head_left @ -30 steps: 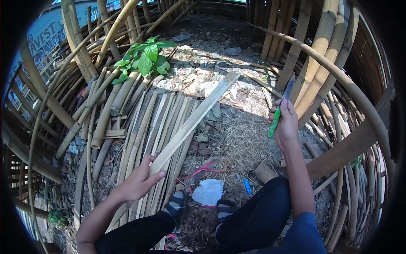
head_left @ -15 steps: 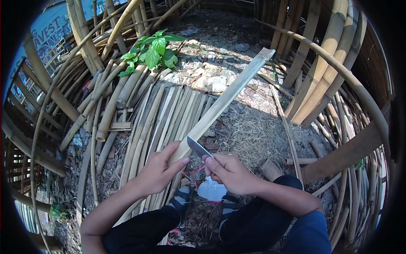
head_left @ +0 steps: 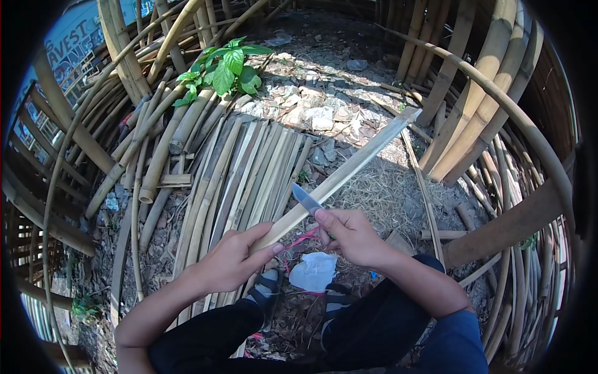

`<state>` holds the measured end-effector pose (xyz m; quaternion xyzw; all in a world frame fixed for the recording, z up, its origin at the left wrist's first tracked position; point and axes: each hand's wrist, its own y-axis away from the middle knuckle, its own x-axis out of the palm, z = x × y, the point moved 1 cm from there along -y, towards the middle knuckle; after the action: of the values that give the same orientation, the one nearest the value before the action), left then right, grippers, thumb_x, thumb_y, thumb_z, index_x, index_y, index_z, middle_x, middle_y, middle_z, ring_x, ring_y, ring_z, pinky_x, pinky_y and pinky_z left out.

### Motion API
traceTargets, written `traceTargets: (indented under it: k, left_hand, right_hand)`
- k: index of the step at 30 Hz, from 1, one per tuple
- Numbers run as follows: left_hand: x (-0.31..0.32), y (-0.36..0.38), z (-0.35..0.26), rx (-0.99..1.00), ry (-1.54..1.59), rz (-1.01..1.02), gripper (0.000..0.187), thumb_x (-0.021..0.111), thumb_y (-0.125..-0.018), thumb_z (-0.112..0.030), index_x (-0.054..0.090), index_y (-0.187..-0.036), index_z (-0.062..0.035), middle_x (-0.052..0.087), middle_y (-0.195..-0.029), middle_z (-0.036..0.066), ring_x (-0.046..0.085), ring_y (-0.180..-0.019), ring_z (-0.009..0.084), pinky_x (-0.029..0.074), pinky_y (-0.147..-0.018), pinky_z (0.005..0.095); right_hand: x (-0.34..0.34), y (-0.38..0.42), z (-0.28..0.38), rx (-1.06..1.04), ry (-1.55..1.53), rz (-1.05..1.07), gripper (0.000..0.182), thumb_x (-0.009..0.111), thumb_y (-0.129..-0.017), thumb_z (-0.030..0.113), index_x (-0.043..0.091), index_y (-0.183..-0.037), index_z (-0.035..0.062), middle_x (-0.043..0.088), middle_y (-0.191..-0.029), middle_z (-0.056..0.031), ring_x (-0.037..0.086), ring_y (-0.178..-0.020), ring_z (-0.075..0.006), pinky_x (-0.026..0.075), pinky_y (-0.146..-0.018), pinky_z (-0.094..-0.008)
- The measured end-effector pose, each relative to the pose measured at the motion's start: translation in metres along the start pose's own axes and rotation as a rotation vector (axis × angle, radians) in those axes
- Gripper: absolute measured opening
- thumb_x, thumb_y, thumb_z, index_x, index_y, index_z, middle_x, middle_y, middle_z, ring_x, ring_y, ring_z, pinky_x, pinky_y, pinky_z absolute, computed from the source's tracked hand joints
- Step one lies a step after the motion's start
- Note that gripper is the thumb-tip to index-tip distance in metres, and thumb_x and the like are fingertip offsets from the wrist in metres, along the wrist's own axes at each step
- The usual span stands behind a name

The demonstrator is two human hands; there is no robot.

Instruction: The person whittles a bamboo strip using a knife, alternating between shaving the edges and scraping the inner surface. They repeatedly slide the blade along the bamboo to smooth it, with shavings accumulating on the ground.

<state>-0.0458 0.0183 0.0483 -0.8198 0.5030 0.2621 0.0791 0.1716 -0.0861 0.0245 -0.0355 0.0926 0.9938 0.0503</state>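
Observation:
My left hand (head_left: 240, 257) grips the near end of a split bamboo strip (head_left: 358, 163), thumb on one side and fingers on the other. The strip slants away up and to the right, its far end over the ground near the standing poles. In my right hand (head_left: 352, 237) is a knife (head_left: 306, 198), its handle mostly hidden by the fingers. The blade lies across the strip, a short way beyond my left hand, with its tip pointing up and left. Beneath and left of the strip, several split bamboo strips (head_left: 249, 177) lie side by side on the ground.
Bamboo poles (head_left: 118, 56) stand and lie at the left, with more upright poles (head_left: 492, 93) at the right. A leafy green plant (head_left: 227, 68) grows at the back left. Dry shavings (head_left: 380, 199) cover the ground; a whitish scrap (head_left: 313, 272) lies between my feet.
The knife has moved up and to the right along the strip, away from my left hand. The strip's far end has swung lower and to the right.

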Motion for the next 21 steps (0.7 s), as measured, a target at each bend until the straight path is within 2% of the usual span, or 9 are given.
traceTargets:
  k: [2,4,6,8,16,18,21]
  left_hand:
    - [0.000,0.000,-0.001,-0.017,-0.015,0.027,0.035,0.057,-0.099,-0.029,0.056,-0.120,-0.0006,0.060,-0.066,0.014,0.059,-0.057,0.0227,0.045,-0.056,0.0382]
    - [0.000,-0.002,-0.003,-0.032,-0.032,0.055,0.036,0.056,-0.099,-0.029,0.056,-0.120,-0.0005,0.059,-0.064,0.013,0.059,-0.056,0.0218,0.045,-0.056,0.0385]
    - [-0.001,-0.002,-0.005,-0.023,-0.123,0.096,0.036,0.056,-0.099,-0.030,0.056,-0.119,0.0003,0.058,-0.063,0.012,0.058,-0.056,0.0195,0.045,-0.056,0.0375]
    - [-0.004,-0.001,-0.012,-0.042,-0.103,0.094,0.036,0.056,-0.099,-0.030,0.056,-0.118,0.0007,0.058,-0.064,0.012,0.057,-0.056,0.0195,0.045,-0.056,0.0373]
    - [-0.004,0.002,-0.007,0.007,-0.034,0.059,0.035,0.056,-0.099,-0.030,0.056,-0.114,0.0013,0.060,-0.065,0.012,0.058,-0.057,0.0194,0.044,-0.056,0.0363]
    - [-0.004,0.003,-0.012,-0.042,-0.015,0.060,0.037,0.058,-0.098,-0.022,0.055,-0.127,0.0004,0.049,-0.066,0.005,0.041,-0.063,0.0080,0.037,-0.057,0.0297]
    - [-0.004,0.005,-0.009,-0.050,0.048,0.032,0.035,0.059,-0.097,-0.022,0.056,-0.125,0.0006,0.049,-0.065,0.005,0.043,-0.061,0.0083,0.037,-0.055,0.0302]
  right_hand:
    - [0.002,0.004,0.003,0.015,0.013,-0.011,0.054,0.045,-0.105,0.042,0.053,-0.069,0.0027,0.047,-0.058,0.0002,0.045,-0.056,-0.0074,0.038,-0.054,-0.0242]
    - [0.015,0.009,-0.002,-0.006,0.068,0.207,0.054,0.044,-0.105,0.043,0.054,-0.070,0.0028,0.048,-0.059,0.0001,0.046,-0.057,-0.0080,0.039,-0.055,-0.0251]
    - [0.022,0.011,-0.006,-0.013,0.155,0.210,0.054,0.044,-0.105,0.043,0.055,-0.071,0.0028,0.050,-0.060,-0.0001,0.047,-0.058,-0.0086,0.040,-0.057,-0.0261]
    - [0.022,0.010,-0.003,-0.022,0.063,0.240,0.054,0.044,-0.104,0.044,0.056,-0.071,0.0030,0.051,-0.061,-0.0001,0.047,-0.059,-0.0091,0.041,-0.058,-0.0269]
    - [0.005,0.008,-0.002,0.017,0.073,0.153,0.054,0.047,-0.104,0.044,0.056,-0.069,0.0034,0.050,-0.062,0.0013,0.045,-0.057,-0.0068,0.039,-0.055,-0.0249]
    - [0.003,0.009,-0.001,0.014,0.064,0.166,0.054,0.047,-0.103,0.044,0.056,-0.069,0.0037,0.050,-0.062,0.0015,0.044,-0.057,-0.0064,0.038,-0.054,-0.0246]
    - [-0.005,0.009,0.008,0.038,0.017,0.080,0.054,0.049,-0.103,0.045,0.056,-0.068,0.0046,0.050,-0.061,0.0019,0.044,-0.057,-0.0063,0.038,-0.054,-0.0247]
